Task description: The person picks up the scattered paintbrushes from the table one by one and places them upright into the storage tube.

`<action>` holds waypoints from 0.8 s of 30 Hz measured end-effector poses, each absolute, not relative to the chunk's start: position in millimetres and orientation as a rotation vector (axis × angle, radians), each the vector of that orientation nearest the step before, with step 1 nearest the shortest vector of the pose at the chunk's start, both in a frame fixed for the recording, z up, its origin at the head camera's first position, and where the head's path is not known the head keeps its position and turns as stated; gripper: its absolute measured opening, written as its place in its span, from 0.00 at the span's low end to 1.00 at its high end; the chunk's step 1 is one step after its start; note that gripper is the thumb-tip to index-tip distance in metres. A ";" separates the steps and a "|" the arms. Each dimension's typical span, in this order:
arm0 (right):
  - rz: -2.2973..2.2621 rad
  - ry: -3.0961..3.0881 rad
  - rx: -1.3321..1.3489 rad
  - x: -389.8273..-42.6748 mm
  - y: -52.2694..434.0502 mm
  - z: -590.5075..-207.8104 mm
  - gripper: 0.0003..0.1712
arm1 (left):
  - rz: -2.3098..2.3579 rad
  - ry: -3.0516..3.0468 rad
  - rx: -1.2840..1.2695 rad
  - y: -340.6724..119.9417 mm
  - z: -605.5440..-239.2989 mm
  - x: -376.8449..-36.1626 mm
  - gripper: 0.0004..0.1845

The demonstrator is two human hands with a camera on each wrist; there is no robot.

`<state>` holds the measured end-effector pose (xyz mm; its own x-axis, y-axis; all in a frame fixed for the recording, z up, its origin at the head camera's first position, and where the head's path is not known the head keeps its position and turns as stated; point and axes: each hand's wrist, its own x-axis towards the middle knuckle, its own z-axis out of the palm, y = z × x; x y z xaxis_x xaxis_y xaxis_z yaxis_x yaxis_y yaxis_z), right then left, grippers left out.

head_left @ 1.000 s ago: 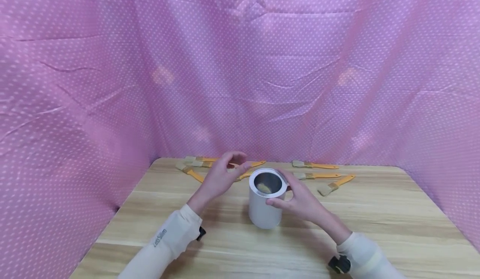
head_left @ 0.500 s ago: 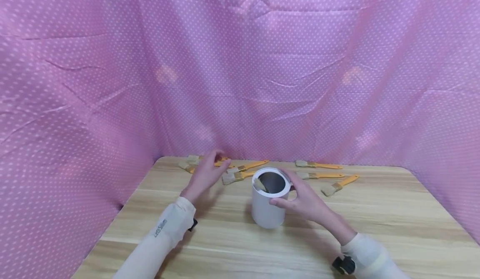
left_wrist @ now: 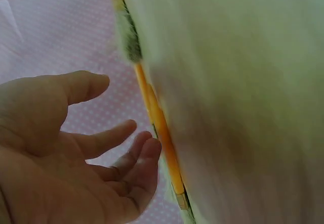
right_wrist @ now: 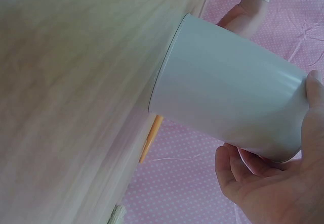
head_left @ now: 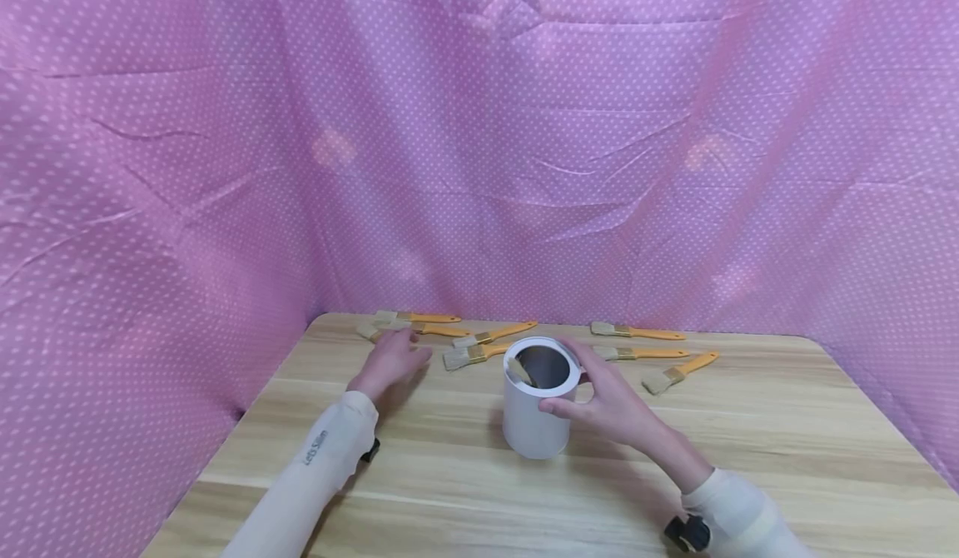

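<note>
can (head_left: 536, 429): white, upright on the table (head_left: 464, 512), dark inside its round open top
right hand (head_left: 610, 400): clamped on the can near the rim, thumb on the near side, fingers round the far side
brush in can (head_left: 519, 371): pale bristles show at the left of the rim, the rest is hidden
left hand (head_left: 390, 362): thumb and fingers apart, low over the left brushes; whether a fingertip touches one, i cannot tell
left brushes: three, the nearest (head_left: 369, 331) partly under the hand, two more (head_left: 437, 319) (head_left: 445, 331) just behind
middle brushes: two (head_left: 505, 333) (head_left: 472, 356), side by side between left hand and can
right brushes: three (head_left: 640, 332) (head_left: 644, 353) (head_left: 680, 373), beyond the right hand, orange handles, gold-coloured collars
writing: dark letters along the pale left sleeve (head_left: 315, 447) read "let's slim"
right sleeve (head_left: 737, 512): pale, black fitting (head_left: 688, 533) at the wrist
cloth (head_left: 479, 125): pink, white dots, behind the table
</note>
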<state>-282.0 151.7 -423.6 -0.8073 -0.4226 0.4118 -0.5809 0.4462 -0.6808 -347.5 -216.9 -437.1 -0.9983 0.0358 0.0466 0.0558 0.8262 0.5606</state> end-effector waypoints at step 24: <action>1.320 -2.498 0.890 -282.5 149.4 -421.3 0.56 | -0.666 -3.201 0.266 -253.7 -412.8 -343.5 0.10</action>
<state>-282.5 149.4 -421.3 -0.8049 -0.4233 0.4159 -0.5822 0.4272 -0.6918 -343.5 -253.7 -412.8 -0.9773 -0.1295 -0.1677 -0.1856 0.9050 0.3829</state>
